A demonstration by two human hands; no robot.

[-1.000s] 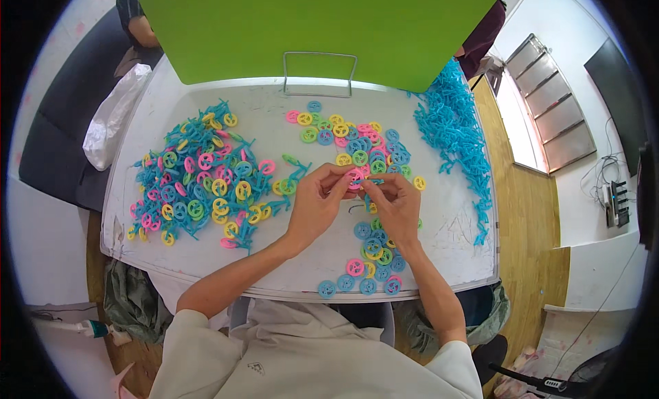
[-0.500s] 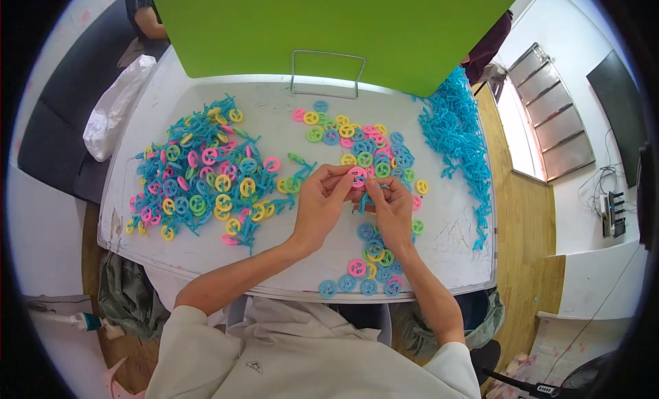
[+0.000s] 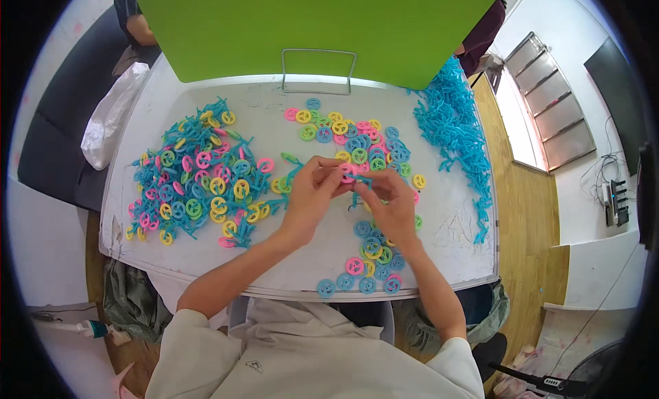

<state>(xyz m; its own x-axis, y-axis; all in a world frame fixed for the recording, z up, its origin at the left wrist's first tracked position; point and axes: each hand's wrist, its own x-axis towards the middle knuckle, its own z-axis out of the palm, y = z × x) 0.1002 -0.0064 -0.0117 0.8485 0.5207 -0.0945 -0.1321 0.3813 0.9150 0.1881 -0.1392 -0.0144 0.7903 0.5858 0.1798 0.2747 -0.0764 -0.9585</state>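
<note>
Over the middle of the table, my left hand (image 3: 307,198) pinches a small pink plastic wheel (image 3: 347,172) between thumb and fingers. Close against it, my right hand (image 3: 393,210) is closed on a thin blue plastic piece (image 3: 362,180) that meets the wheel. Fingers partly cover the spot where the two parts join. Around and below my right hand lie loose wheels (image 3: 368,247) in blue, pink, yellow and green. Left of my hands is a heap of wheels with blue pieces attached (image 3: 194,181).
Loose blue pieces (image 3: 453,117) are piled along the table's right side. A green panel (image 3: 316,28) with a wire handle (image 3: 317,92) stands at the far edge. A white plastic bag (image 3: 113,117) is at the left. Parts of other people show behind the panel.
The blue piece now shows more plainly between my hands, and my right fingers have shifted on it. The pink wheel stays in my left hand. The view has moved slightly.
</note>
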